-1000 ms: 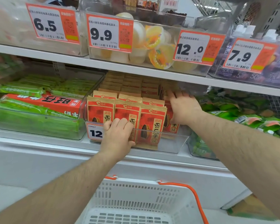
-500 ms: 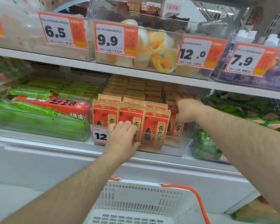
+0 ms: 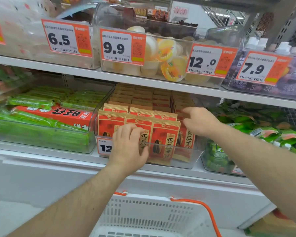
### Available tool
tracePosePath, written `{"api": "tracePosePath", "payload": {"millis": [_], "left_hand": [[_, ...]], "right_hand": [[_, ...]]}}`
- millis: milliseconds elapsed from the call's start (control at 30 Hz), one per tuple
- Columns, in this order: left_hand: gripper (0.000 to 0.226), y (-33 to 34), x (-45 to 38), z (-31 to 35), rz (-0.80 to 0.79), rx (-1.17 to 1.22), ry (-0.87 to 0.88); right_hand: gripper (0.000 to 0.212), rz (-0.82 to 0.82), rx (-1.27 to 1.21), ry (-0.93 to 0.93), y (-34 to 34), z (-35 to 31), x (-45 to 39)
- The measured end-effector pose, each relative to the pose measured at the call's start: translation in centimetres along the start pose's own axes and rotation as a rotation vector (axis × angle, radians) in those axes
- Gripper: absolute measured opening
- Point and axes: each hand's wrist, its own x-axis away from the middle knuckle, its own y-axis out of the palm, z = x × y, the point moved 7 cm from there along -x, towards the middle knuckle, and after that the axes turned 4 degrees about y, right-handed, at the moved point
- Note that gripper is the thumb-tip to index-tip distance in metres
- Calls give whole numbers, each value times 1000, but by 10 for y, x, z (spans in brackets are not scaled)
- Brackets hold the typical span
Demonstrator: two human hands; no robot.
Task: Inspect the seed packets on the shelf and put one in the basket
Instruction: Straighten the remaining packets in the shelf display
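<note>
The left hand (image 3: 128, 147) curls its fingers (image 3: 126, 130) over the top of a front seed packet (image 3: 140, 134) in the clear bin (image 3: 186, 156) on the shelf (image 3: 41, 161). The right hand (image 3: 201, 123) has loose, narrow fingers holding nothing, touching the packets just right of it. The white basket (image 3: 143, 218) is below both hands.

Seed packets (image 3: 164, 139) printed on matt kraft-like paper, kept in a clear glossy plastic bin (image 3: 186, 156); basket (image 3: 143, 216) moulded in white perforated plastic
</note>
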Motion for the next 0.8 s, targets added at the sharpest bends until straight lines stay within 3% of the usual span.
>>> {"api": "tracePosePath", "payload": {"millis": [100,200,267,400,500,600,733,800], "left_hand": [[54,-32,-30,-4,63,-82,-1],[71,-34,-61,-17,-261,-242,3],[74,-24,-74,-23,-487,-363,59],[76,-11,-84,-27,-707,-405,94],[77,-12,-85,-27,-679,-381,48],[76,-14,-83,-27,-665,-434,31],[74,-24,-84,-22,-620,-388,74],[79,-27,-88,-5,-578,-329,154]], "right_hand": [[38,182,-131,-104,-16,-11,36],[61,162,47,-277,-11,-43,50],[67,78,182,-263,3,-53,45],[35,96,202,-186,16,-51,34],[26,162,196,-178,21,-52,32],[28,113,155,-194,29,-53,32],[35,71,-404,14,2,-20,34],[33,122,-448,84,-14,-1,30]]}}
